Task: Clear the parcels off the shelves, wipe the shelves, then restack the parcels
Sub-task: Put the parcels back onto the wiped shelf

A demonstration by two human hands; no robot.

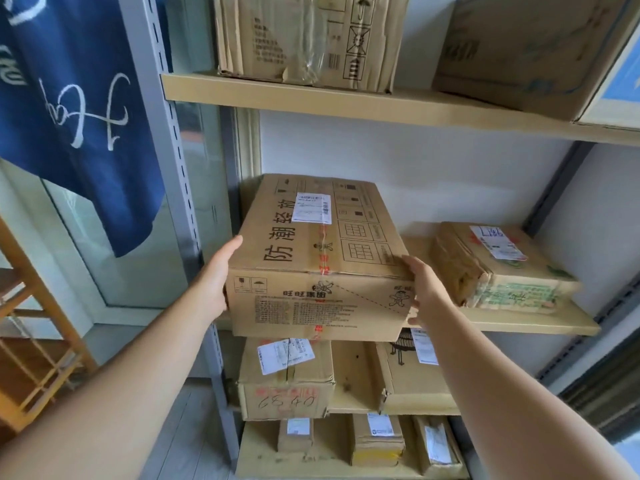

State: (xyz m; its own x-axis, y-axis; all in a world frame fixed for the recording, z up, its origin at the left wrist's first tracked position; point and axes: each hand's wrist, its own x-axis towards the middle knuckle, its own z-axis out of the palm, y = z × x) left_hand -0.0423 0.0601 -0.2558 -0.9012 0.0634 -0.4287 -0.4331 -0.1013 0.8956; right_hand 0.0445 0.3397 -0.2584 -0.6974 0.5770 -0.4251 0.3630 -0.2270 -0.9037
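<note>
A large brown cardboard parcel (311, 261) with black printed characters and a white label lies on the left of the middle shelf (540, 325), its front end sticking out past the edge. My left hand (216, 275) presses flat on its left side. My right hand (424, 289) grips its front right corner. A smaller taped parcel (498, 268) with a white label rests on the same shelf to the right.
Two big boxes (304, 39) (526, 50) stand on the upper shelf (346, 102). Below, a parcel marked 6840 (285, 379) and another box (412, 379) sit on a lower shelf, with several small parcels (377, 438) beneath. A blue cloth (69, 98) hangs left, by a wooden rack (31, 341).
</note>
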